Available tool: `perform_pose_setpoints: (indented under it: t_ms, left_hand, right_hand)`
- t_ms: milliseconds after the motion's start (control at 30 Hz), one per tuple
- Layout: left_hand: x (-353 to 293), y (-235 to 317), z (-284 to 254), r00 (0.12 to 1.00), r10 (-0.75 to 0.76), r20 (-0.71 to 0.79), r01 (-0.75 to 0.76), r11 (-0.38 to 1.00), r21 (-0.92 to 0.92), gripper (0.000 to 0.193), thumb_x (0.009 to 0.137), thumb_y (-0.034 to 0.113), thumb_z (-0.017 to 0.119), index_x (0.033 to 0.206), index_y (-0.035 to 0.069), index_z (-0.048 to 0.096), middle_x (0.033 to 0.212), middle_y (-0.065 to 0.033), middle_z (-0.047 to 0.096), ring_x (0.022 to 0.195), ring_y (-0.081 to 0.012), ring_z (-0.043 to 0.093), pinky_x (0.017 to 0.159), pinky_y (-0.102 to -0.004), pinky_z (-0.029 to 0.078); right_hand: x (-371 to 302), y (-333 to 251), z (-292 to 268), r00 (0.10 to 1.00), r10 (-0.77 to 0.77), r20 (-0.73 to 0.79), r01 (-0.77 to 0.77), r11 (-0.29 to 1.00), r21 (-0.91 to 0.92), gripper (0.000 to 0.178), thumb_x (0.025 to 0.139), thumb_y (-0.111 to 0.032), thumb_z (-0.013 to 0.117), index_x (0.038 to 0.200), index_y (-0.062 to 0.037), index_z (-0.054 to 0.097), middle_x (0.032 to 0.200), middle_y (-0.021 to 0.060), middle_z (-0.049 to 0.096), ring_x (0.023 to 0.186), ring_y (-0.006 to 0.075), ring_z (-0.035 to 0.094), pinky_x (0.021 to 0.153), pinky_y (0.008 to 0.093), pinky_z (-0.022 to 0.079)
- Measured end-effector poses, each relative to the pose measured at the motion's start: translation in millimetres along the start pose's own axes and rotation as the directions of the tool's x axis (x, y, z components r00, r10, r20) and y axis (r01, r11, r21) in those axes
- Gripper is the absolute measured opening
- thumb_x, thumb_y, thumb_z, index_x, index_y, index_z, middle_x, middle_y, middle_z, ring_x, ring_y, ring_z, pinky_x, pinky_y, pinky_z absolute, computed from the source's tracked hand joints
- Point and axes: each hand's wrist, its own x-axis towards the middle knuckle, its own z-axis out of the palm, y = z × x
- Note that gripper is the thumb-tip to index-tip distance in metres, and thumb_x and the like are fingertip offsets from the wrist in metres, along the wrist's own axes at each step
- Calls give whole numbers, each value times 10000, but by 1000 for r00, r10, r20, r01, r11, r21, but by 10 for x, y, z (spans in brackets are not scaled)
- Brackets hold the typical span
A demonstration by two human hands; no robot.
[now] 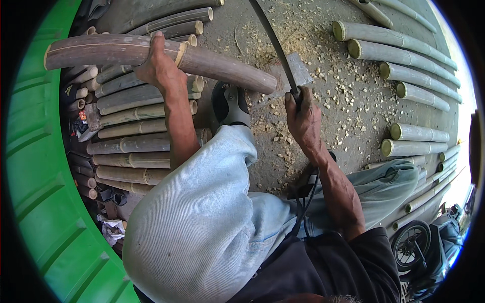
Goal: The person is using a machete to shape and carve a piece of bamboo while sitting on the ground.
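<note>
My left hand [164, 73] is closed around a thick brown bamboo pole [222, 65], gripping it near a pale node ring. The pole is raised at a slant, its right end lower and close to my shoe. In my right hand [305, 118] is the handle of a long, dark-bladed machete [278, 48]. Its blade points away from me and runs past the far edge of the view. Between the pole's right end and the blade lies a flat grey piece [299, 69] on the ground, partly hidden. Pole and blade are apart.
Bamboo pieces [134, 144] lie in rows at the left, with more greenish-grey pieces [404, 53] at the right. Pale chips [348, 101] litter the ground. A green ribbed panel [38, 166] borders the left. A wheel [411, 245] shows at the lower right.
</note>
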Motion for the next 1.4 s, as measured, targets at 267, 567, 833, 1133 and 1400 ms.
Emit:
perform_pose_setpoints:
  t_ms: [267, 567, 833, 1133, 1400]
  left_hand:
    - [126, -122, 83, 1000, -3, 12, 3, 1000, -2, 572, 834, 24, 780, 1279, -217, 514, 1191, -250, 643, 1014, -310, 690, 898, -421, 568]
    - [259, -245, -38, 990, -103, 100, 107, 994, -32, 543, 824, 20, 787, 1263, -176, 533, 1155, -215, 637, 1002, -278, 683, 857, -417, 593]
    - [257, -269, -37, 992, -105, 65, 107, 994, -25, 541, 834, 8, 769, 1259, -215, 519, 1172, -239, 630, 984, -300, 695, 838, -418, 605]
    - [232, -275, -23, 996, -3, 89, 5, 1000, -14, 457, 837, 55, 776, 1206, -143, 593, 1121, -205, 644, 982, -291, 691, 796, -434, 618]
    - [313, -337, -203, 950, -170, 263, 169, 985, 28, 478, 880, 252, 772, 1235, -24, 612, 1074, -147, 635, 975, -288, 681, 892, -438, 579]
  right_hand:
    - [1, 321, 200, 956, 221, 191, -179, 960, -214, 263, 1032, -241, 587, 1028, 8, 500, 740, 283, 655, 658, 495, 660, 575, 561, 486]
    - [-78, 297, 246, 984, 139, 108, -127, 986, -106, 240, 1028, -209, 586, 998, 11, 495, 693, 268, 617, 606, 464, 638, 544, 525, 469]
    - [-62, 262, 117, 996, 74, 56, -75, 997, 10, 256, 1035, -210, 595, 1001, 12, 472, 694, 254, 627, 610, 473, 642, 537, 535, 470]
    - [-64, 348, 178, 896, 348, 274, -287, 927, -242, 329, 1050, -304, 559, 1009, 14, 488, 681, 269, 629, 633, 475, 656, 573, 562, 476]
    - [-40, 311, 239, 925, 266, 273, -221, 958, -184, 285, 1036, -242, 571, 1007, 31, 493, 712, 301, 642, 684, 517, 654, 595, 577, 481]
